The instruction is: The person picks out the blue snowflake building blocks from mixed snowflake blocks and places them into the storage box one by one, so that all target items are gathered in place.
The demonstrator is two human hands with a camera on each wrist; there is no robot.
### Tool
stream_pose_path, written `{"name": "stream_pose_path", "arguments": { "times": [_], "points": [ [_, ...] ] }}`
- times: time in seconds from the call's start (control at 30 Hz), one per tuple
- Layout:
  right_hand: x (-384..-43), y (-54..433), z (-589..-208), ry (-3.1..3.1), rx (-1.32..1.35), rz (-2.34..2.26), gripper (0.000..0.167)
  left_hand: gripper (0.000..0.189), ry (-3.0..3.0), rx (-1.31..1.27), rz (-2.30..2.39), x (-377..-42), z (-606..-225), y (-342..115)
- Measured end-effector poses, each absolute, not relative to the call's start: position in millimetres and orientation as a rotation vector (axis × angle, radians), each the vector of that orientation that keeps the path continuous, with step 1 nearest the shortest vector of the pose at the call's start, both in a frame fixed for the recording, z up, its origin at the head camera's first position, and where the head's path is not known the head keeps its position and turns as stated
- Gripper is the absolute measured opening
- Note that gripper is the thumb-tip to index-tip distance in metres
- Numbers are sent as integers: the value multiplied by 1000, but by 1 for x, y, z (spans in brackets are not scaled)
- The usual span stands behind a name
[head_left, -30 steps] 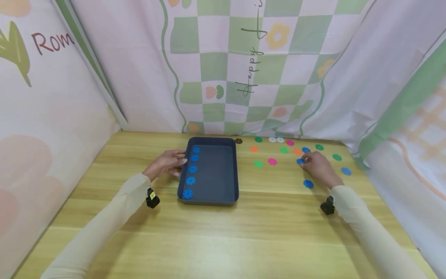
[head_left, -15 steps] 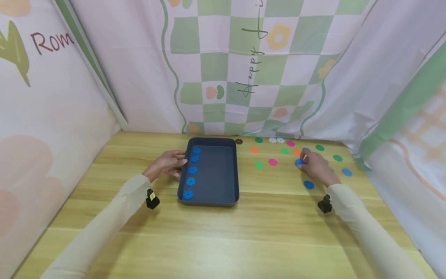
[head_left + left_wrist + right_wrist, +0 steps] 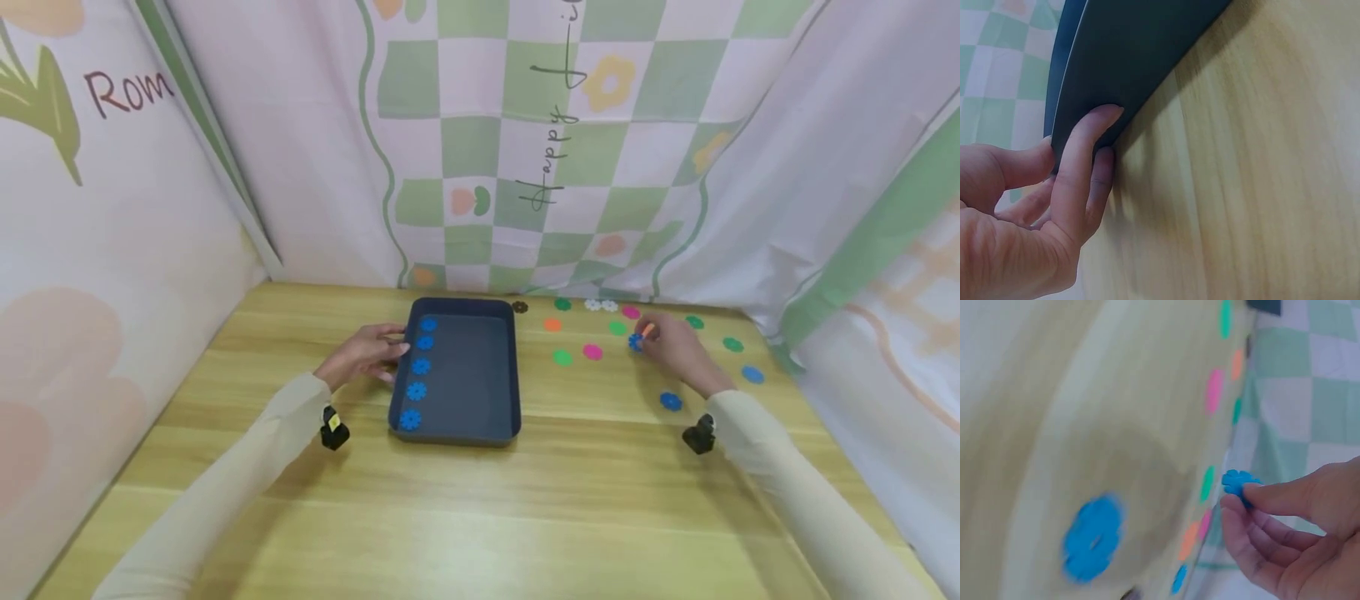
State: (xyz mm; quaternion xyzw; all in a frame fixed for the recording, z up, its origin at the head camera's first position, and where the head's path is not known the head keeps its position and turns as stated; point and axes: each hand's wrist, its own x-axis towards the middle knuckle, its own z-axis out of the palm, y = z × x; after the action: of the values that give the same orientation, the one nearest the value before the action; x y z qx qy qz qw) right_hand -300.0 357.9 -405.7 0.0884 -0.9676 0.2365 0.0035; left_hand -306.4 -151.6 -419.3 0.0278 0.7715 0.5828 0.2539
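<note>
My left hand (image 3: 363, 354) holds the left side of a dark rectangular baking tray (image 3: 516, 392). In the left wrist view the thumb meets the tray's rim while fingers (image 3: 1075, 169) bend against its outer wall. Inside, along the left edge, several blue flower-shaped discs run in a row, one blue disc (image 3: 421, 366) near the middle. Right of the tray, my right hand (image 3: 678, 354) pinches another blue flower-shaped disc (image 3: 1235, 481) between thumb and fingertips, raised off the table. A further blue disc (image 3: 671, 402) lies flat in front of that hand.
Loose discs lie scattered at the table's back right: pink (image 3: 592, 352), light green (image 3: 562, 357), orange (image 3: 552, 325), white (image 3: 593, 305), dark green (image 3: 732, 344) and brown (image 3: 520, 307). A patterned curtain (image 3: 468, 150) hangs along the table's back edge.
My right hand has picked the blue disc up off the table and moved it slightly left and back. The left hand stays at the tray. The head view has shifted slightly.
</note>
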Motion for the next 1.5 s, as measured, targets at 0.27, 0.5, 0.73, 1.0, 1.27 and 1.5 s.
{"name": "stream_pose_path", "arguments": {
  "times": [0.27,0.5,0.73,1.0,1.27,1.5],
  "points": [
    [-322,319,-390,-2877,397,1068,27,62,2105,88,1578,-306,-415,-147],
    [-346,270,-383,-2870,394,1319,32,62,2108,64,1588,-305,-413,-146],
    [-359,217,-384,-2849,393,1522,30,63,2089,69,1603,-305,-415,-148],
    [-365,176,-389,-2862,439,1630,28,63,2099,49,1603,-304,-417,-146],
    [-370,144,-400,-2851,441,1749,22,63,2104,38,1600,-305,-418,-147],
    [-377,119,-409,-2849,416,1745,14,63,2115,23,1595,-304,-416,-148]
  ]
}}
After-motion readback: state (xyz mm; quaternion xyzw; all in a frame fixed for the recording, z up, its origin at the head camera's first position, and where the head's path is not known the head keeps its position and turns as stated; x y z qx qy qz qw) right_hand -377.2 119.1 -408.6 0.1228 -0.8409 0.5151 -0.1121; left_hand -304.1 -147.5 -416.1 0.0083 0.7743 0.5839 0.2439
